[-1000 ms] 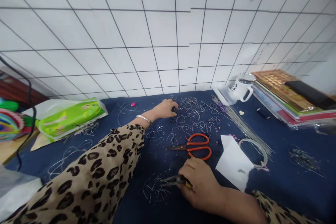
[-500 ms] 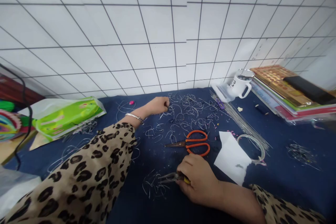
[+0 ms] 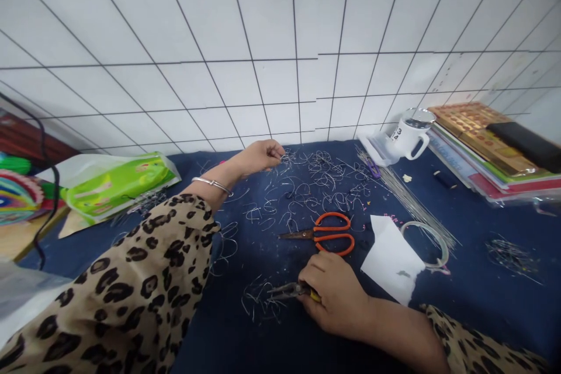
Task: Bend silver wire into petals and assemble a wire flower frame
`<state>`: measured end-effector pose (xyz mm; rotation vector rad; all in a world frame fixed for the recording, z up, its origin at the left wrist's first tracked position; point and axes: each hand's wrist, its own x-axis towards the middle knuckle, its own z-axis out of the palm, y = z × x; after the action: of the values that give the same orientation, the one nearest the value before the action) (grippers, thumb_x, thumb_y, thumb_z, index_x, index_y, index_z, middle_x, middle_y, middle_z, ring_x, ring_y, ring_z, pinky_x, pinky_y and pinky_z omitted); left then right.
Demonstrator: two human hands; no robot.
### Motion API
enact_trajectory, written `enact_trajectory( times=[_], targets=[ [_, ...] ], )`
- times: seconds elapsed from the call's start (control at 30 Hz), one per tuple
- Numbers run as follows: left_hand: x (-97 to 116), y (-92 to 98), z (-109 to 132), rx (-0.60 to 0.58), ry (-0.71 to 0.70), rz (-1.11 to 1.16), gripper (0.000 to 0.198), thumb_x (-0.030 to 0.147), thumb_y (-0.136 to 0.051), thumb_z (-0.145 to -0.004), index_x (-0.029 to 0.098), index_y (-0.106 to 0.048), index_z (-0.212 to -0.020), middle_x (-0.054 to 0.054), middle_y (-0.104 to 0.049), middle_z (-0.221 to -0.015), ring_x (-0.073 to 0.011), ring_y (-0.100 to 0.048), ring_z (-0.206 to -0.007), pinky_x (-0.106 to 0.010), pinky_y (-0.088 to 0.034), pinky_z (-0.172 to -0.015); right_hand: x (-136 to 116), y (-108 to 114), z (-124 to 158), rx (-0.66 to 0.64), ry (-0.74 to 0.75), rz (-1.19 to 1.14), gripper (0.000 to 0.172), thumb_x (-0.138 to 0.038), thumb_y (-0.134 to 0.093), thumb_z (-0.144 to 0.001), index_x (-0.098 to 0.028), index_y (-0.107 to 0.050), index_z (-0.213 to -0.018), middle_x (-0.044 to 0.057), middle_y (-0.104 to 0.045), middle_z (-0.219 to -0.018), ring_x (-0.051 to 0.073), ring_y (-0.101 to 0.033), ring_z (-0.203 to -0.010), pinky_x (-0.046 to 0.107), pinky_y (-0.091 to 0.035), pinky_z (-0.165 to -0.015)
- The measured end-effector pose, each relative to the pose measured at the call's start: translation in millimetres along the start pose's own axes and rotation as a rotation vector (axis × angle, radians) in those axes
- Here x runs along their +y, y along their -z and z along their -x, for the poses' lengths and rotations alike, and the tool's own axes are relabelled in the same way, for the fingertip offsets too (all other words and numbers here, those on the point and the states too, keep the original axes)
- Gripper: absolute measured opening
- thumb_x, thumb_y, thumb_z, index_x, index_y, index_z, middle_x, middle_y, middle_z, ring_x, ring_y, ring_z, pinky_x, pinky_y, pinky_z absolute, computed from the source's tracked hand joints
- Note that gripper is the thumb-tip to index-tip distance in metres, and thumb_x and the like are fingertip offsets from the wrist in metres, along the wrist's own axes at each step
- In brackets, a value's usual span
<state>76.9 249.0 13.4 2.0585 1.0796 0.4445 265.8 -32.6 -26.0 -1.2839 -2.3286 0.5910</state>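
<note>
My left hand point(image 3: 263, 156) reaches to the back of the blue cloth, at the left edge of a scatter of bent wire pieces point(image 3: 322, 169). Its fingers are pinched together; what is between them is too small to make out. My right hand point(image 3: 335, 292) is wrapped round a pair of pliers point(image 3: 289, 290) with a yellow handle. The pliers' jaws point left over a small heap of short wires point(image 3: 262, 301). Between the hands lie orange-handled scissors point(image 3: 333, 234), blades pointing left.
To the right are white paper point(image 3: 392, 260), a clear ring-shaped coil point(image 3: 445, 251), long straight wires point(image 3: 409, 196), a white mug point(image 3: 411, 135), stacked books point(image 3: 495, 146) and a dark wire heap point(image 3: 512, 254). A green packet point(image 3: 123, 187) lies left, near a black cable point(image 3: 56, 187).
My left hand has moved slightly up and back, towards the wall. My right hand stays with the pliers over the small wire heap. The view has tilted down a little.
</note>
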Motion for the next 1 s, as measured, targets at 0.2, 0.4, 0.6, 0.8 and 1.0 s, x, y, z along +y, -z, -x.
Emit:
enact_trajectory(
  times=[0.2,0.4,0.6,0.8,1.0],
  targets=[
    [-0.6,-4.3,-1.0,0.027,0.018,0.082,0.014,0.015,-0.059,-0.072,0.017,-0.06,-0.086,-0.005,-0.06,-0.08,-0.0104,-0.054,-0.064,-0.025,-0.047,-0.058,0.9,2.1,-0.1,-0.037,-0.019,-0.002,0.011,-0.03,-0.054,-0.078,-0.019,-0.055,-0.081,0.003,-0.057,-0.082,0.017,-0.048,-0.076,0.03,-0.034,-0.069],
    [7.3,-6.3,-3.2,0.041,0.009,0.129,0.008,0.019,-0.06,-0.075,0.017,-0.058,-0.083,-0.005,-0.06,-0.08,-0.0112,-0.056,-0.07,-0.025,-0.05,-0.062,1.9,0.8,-1.4,-0.046,-0.016,0.005,0.01,-0.028,-0.053,-0.078,-0.019,-0.054,-0.082,0.003,-0.057,-0.083,0.017,-0.048,-0.077,0.03,-0.034,-0.07],
    [16.2,-12.1,-2.1,0.032,-0.007,0.138,0.01,0.024,-0.06,-0.079,0.017,-0.058,-0.085,-0.006,-0.062,-0.078,-0.0133,-0.06,-0.074,-0.026,-0.049,-0.061,0.3,1.4,-0.6,-0.051,-0.006,0.018,0.011,-0.03,-0.053,-0.079,-0.019,-0.054,-0.081,0.003,-0.056,-0.082,0.017,-0.047,-0.077,0.03,-0.033,-0.069],
    [22.0,-12.4,0.3,-0.003,-0.01,0.129,0.01,0.026,-0.061,-0.079,0.017,-0.058,-0.085,-0.006,-0.063,-0.075,-0.0142,-0.062,-0.073,-0.026,-0.047,-0.058,-0.3,1.5,-0.5,-0.059,-0.01,0.027,0.01,-0.028,-0.053,-0.078,-0.02,-0.054,-0.082,0.002,-0.056,-0.082,0.017,-0.047,-0.077,0.03,-0.032,-0.069],
    [24.6,-14.8,2.0,-0.029,-0.009,0.141,0.013,0.028,-0.059,-0.08,0.017,-0.058,-0.087,-0.006,-0.064,-0.074,-0.0144,-0.063,-0.071,-0.024,-0.047,-0.056,1.0,0.5,-1.4,-0.079,-0.001,0.047,0.01,-0.029,-0.053,-0.078,-0.02,-0.054,-0.082,0.002,-0.056,-0.083,0.017,-0.047,-0.078,0.031,-0.033,-0.071]
  ],
)
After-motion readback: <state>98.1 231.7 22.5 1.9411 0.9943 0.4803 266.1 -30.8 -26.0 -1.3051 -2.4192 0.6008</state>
